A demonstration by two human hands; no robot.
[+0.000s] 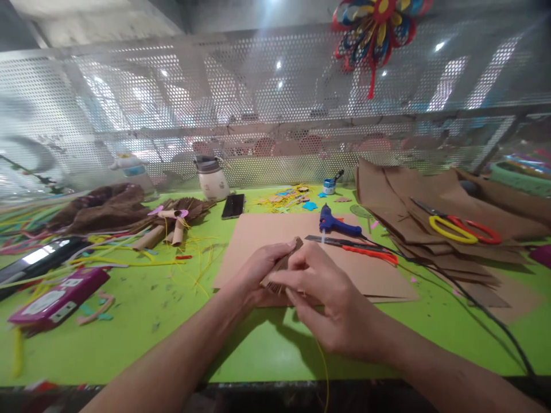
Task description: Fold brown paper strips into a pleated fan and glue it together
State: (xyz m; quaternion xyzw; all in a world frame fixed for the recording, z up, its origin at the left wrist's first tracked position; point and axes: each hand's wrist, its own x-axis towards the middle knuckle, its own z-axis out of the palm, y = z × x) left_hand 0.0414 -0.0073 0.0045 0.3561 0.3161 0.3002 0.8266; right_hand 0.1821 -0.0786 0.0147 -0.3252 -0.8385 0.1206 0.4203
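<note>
My left hand (258,268) is closed around a small piece of brown pleated paper (280,267), holding it above the table's near middle. Against it presses my right hand (331,292), its fingers bent in a pinch. A thin yellow string (325,367) hangs below the right hand past the table edge; its upper end is hidden by the fingers. Beneath both hands lies a flat brown paper sheet (236,246). On that sheet, just beyond the right hand, are a blue glue gun (338,223) and a dark-bladed tool with orange handles (372,252).
Brown paper sheets (387,195) with yellow-and-red-handled scissors (462,228) are piled at right. A black cord (477,307) crosses there. At left are a purple power strip (62,298), paper rolls (175,226) and yellow strands. A phone (233,206) and a pitcher (212,179) stand behind.
</note>
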